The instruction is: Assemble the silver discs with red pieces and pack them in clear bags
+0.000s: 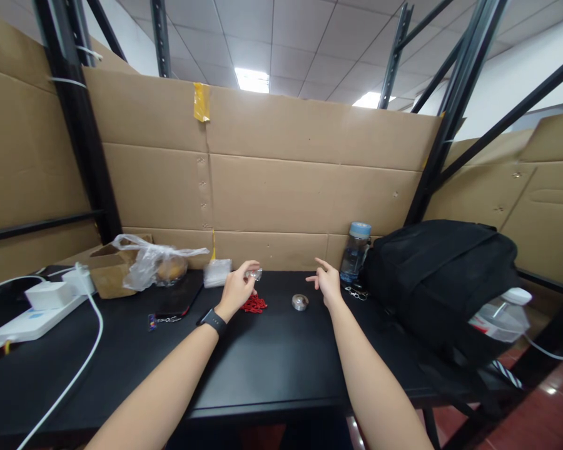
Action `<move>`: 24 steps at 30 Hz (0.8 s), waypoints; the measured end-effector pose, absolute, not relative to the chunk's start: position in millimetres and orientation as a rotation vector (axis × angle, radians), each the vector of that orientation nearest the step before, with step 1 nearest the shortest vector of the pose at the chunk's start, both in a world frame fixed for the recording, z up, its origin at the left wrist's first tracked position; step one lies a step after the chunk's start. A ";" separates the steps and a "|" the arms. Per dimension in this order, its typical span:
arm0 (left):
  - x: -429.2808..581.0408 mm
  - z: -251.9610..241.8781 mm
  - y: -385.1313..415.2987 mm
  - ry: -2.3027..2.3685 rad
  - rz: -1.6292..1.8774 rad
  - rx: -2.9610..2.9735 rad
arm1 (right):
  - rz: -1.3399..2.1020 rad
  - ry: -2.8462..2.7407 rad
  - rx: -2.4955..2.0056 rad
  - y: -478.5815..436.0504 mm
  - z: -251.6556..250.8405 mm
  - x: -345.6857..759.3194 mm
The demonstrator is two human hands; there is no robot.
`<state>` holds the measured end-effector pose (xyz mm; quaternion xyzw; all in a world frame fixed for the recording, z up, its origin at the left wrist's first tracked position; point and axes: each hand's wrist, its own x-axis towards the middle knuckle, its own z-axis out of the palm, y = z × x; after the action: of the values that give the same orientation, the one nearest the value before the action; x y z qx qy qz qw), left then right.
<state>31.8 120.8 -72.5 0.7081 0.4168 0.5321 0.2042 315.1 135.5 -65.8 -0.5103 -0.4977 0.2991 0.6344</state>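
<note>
My left hand (238,286), with a dark watch on its wrist, is closed around a small clear, shiny thing (254,274) whose kind I cannot make out. Just below those fingers a heap of red cord (254,304) lies on the black table (272,362). My right hand (327,282) hovers over the table with its fingers apart and nothing in them. Between the two hands, nearer the right one, sits a small round silvery disc-like object (300,302). A little pile of thin silver chain (356,292) lies to the right of my right hand.
Clear plastic bags (217,273) stand left of my left hand, beside a dark flat case (181,300). Farther left are a knotted plastic bag (152,262), a cardboard box (107,272) and a power strip (37,322). A water bottle (355,253) and black backpack (441,275) stand right.
</note>
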 end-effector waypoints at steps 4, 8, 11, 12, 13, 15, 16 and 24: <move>32.7 -71.3 116.4 1.236 1.462 1.934 | 0.728 -1.108 -1.102 136.5 -65.0 314.3; 31.8 -70.3 113.2 1.288 1.470 1.833 | 0.681 -1.101 -1.089 141.9 -70.8 317.3; 33.3 -70.5 112.8 1.242 1.505 1.796 | 0.633 -1.075 -1.086 144.0 -73.9 320.4; 34.3 -70.7 113.3 1.223 1.510 1.808 | 0.629 -1.053 -1.084 143.9 -74.0 321.2; 35.4 -71.1 114.1 1.201 1.511 1.835 | 0.626 -1.026 -1.083 143.4 -73.7 321.9; 37.6 -72.0 116.6 1.144 1.505 1.915 | 0.617 -0.974 -1.091 141.8 -72.4 323.1; 38.6 -72.6 118.2 1.108 1.499 1.963 | 0.607 -0.956 -1.099 141.0 -71.7 323.6; 34.8 -81.1 131.9 1.040 1.518 2.089 | 0.567 -0.882 -0.935 142.9 -69.7 323.1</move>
<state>34.8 131.9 -81.1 0.7384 0.3677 0.5366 0.1778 323.1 142.9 -69.7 -0.4300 -0.4057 0.2607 0.7633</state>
